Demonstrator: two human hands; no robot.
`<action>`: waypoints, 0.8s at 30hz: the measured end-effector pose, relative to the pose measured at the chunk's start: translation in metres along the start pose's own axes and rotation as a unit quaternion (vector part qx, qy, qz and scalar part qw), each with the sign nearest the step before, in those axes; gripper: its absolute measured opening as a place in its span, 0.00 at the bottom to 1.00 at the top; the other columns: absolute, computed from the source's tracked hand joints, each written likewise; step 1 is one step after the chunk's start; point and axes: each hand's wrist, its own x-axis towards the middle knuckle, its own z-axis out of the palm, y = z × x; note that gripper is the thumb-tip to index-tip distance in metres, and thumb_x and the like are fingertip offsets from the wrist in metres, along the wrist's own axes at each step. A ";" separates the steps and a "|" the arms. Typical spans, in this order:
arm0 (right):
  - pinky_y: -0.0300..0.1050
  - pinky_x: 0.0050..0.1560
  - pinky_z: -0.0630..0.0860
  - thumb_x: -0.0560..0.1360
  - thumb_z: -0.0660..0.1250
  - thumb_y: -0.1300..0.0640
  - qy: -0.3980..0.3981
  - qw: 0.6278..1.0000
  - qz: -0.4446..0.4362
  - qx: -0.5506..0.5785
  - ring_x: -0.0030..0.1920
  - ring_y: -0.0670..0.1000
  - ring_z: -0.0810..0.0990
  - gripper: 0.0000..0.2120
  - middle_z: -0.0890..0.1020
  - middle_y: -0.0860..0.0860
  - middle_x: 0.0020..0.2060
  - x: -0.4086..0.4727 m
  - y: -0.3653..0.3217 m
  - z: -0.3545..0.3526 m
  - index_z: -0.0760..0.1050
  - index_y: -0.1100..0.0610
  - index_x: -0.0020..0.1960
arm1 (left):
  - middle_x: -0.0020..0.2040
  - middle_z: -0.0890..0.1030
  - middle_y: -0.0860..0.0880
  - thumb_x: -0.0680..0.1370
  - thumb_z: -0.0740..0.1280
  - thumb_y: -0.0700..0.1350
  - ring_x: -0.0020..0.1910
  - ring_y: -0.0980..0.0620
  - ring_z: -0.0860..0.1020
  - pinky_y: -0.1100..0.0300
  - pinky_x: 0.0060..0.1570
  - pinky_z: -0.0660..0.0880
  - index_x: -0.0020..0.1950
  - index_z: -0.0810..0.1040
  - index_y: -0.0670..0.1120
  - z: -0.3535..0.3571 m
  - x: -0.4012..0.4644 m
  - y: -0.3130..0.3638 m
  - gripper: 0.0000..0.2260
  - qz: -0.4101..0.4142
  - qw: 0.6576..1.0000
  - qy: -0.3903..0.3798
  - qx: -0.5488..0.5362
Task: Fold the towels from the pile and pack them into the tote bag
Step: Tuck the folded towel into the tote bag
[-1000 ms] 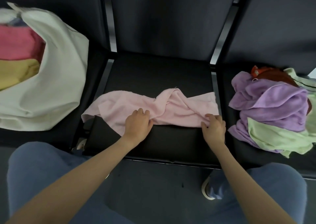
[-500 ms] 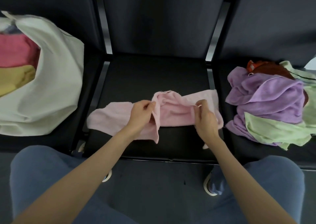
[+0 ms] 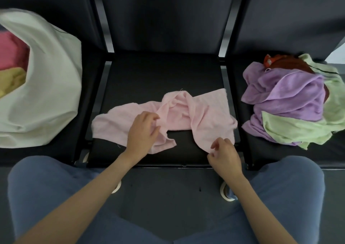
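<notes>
Lying crumpled across the front half of the middle black seat (image 3: 164,75), a pale pink towel (image 3: 209,113) is bunched up in a ridge at its centre, with one end spread toward the left edge of the seat and the other toward the right. The left hand (image 3: 143,131) rests on the towel's left part, fingers loosely curled and pinching a fold of the cloth just beside the ridge. The right hand (image 3: 224,154) is at the near right corner of the towel, by the front edge of the seat; its thumb and fingertips seem to nip the hem there, though the grip itself is hard to see. On the seat to the left sits a white tote bag (image 3: 50,87), mouth open to the side, with a folded deep pink towel (image 3: 11,51) and a yellow towel (image 3: 11,81) inside. On the seat to the right lies the pile (image 3: 291,98): purple, light green and rust-red towels heaped together, apart from the pink one. A small orange tag (image 3: 268,61) shows on the red towel; no writing on it can be read. The person's blue-trousered knees (image 3: 46,191) fill the lower part of the view
</notes>
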 end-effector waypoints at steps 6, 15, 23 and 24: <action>0.50 0.37 0.73 0.62 0.67 0.70 0.003 0.985 -0.029 -0.172 0.45 0.59 0.72 0.10 0.72 0.58 0.45 -0.004 0.008 0.008 0.73 0.64 0.43 | 0.52 0.82 0.54 0.71 0.75 0.44 0.51 0.52 0.76 0.59 0.47 0.70 0.53 0.82 0.49 0.014 0.000 0.002 0.11 0.267 0.936 -0.147 0.178; 0.45 0.41 0.68 0.71 0.68 0.66 0.106 0.993 -0.058 -0.013 0.45 0.54 0.70 0.06 0.74 0.55 0.44 0.000 0.015 0.008 0.77 0.60 0.47 | 0.49 0.78 0.52 0.78 0.66 0.49 0.53 0.51 0.72 0.57 0.55 0.62 0.52 0.82 0.50 0.017 -0.002 0.004 0.07 0.180 0.948 -0.188 0.183; 0.33 0.32 0.67 0.77 0.62 0.66 -0.004 0.932 0.016 0.361 0.30 0.40 0.71 0.07 0.76 0.49 0.33 0.002 -0.004 -0.008 0.76 0.58 0.45 | 0.40 0.77 0.60 0.74 0.72 0.45 0.44 0.57 0.73 0.58 0.49 0.66 0.45 0.83 0.50 0.028 -0.007 0.047 0.02 0.130 0.976 -0.165 -0.057; 0.34 0.33 0.69 0.77 0.63 0.67 -0.021 0.912 0.028 0.408 0.31 0.41 0.72 0.06 0.77 0.50 0.34 0.002 -0.005 -0.010 0.75 0.58 0.46 | 0.39 0.77 0.60 0.73 0.72 0.46 0.43 0.58 0.72 0.58 0.49 0.68 0.44 0.83 0.50 0.030 -0.007 0.052 0.02 0.126 0.976 -0.164 -0.072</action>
